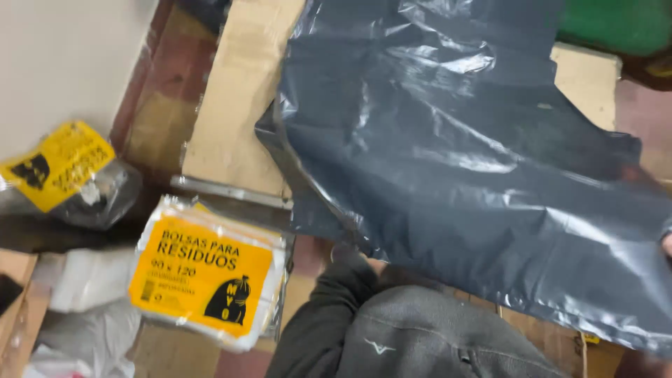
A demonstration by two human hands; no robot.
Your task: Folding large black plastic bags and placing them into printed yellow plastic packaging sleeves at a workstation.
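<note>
A large dark grey plastic bag point(462, 161) is spread out in front of me, over a sheet of cardboard point(238, 91). My left sleeve point(329, 315) reaches up to the bag's lower left edge, and the hand itself is hidden behind the plastic. Only a sliver of my right hand point(667, 245) shows at the frame's right edge, gripping the bag's right side.
A clear pack of folded bags with a yellow label point(203, 280) lies at lower left. A second yellow-labelled pack point(63, 168) sits by the white wall point(63, 56). White plastic point(84, 280) lies at the left, something green point(616, 24) at top right, and grey clothing point(434, 336) below.
</note>
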